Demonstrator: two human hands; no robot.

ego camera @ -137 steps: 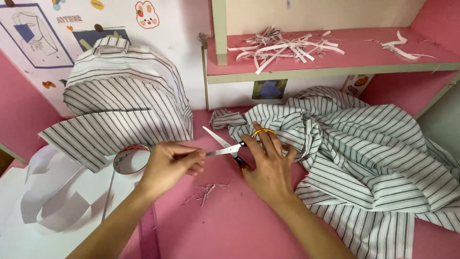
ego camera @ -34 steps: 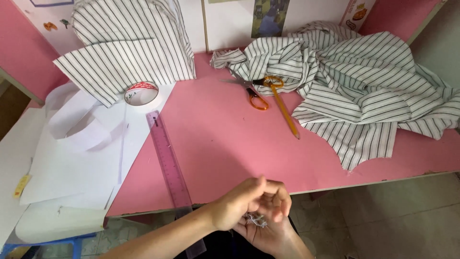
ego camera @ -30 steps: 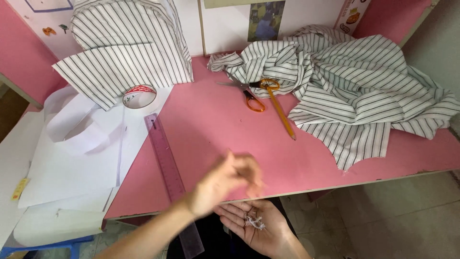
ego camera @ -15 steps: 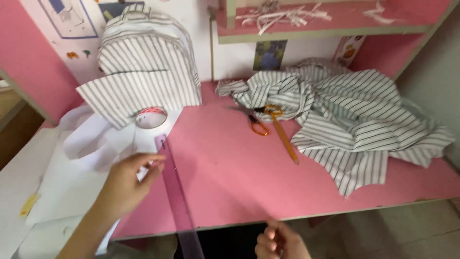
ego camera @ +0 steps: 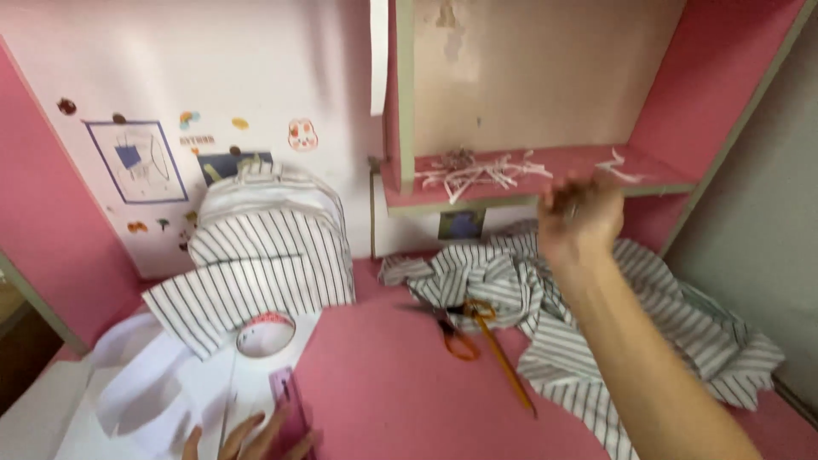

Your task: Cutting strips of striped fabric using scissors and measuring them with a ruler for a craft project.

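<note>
My right hand [ego camera: 579,220] is raised in front of the pink shelf [ego camera: 545,194], blurred by motion, its fingers curled around small scraps. Pale cut scraps [ego camera: 477,169] lie scattered on that shelf just left of the hand. At the bottom edge only the fingers of my left hand [ego camera: 247,436] show, spread and resting on a purple ruler [ego camera: 291,409] and white paper pattern pieces [ego camera: 145,396]. Orange-handled scissors [ego camera: 456,330] and a pencil [ego camera: 504,362] lie on the pink desk [ego camera: 383,400], under my right forearm.
A striped backpack-shaped bag [ego camera: 266,251] stands at the back left against the wall. A tape roll [ego camera: 266,332] sits in front of it. Crumpled striped fabric [ego camera: 665,332] covers the desk's right side. A grey wall closes off the right.
My right hand rose from below the desk edge up to the shelf. My left hand slid down along the ruler to the frame's bottom. The camera tilted upward.
</note>
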